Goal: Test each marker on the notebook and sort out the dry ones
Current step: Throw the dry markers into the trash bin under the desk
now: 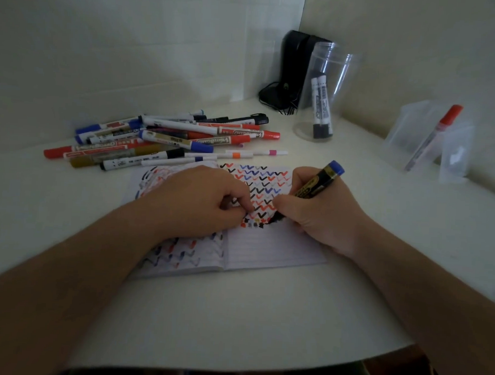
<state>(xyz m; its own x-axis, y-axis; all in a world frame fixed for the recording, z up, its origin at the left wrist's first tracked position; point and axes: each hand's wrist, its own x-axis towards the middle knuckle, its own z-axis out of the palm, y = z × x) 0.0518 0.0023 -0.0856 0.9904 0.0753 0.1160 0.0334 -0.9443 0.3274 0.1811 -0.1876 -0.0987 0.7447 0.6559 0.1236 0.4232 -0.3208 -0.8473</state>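
Right hand (321,216) grips a black-and-gold marker (317,184) with a blue end cap, fingers curled round the barrel, tip down on the right page of the notebook (266,245) where a black blot sits at the end of a row of small test dabs. Left hand (200,202) lies on the notebook across the fold, fingers curled with the tips on the paper — pressing the page flat; I can't tell whether it holds anything.

Notebook is open near the middle of the desk (235,314), toward the front edge. Right page: upper part full of red, blue and black check marks, lower part lined and bare. Left page: zigzag strokes in the same colours.

Pile of markers (163,138) lies behind the notebook toward the desk's back left — red, blue, black and gold caps, crossing each other, a few thin white pens at its near edge.

Clear plastic cup (327,91) stands near the back corner, two black-capped markers (321,105) upright inside. Black device (291,70) with a cord stands just behind it, in the corner itself.

At the right edge, a translucent plastic holder (407,132) — one red-capped marker (436,133) leaning in it.
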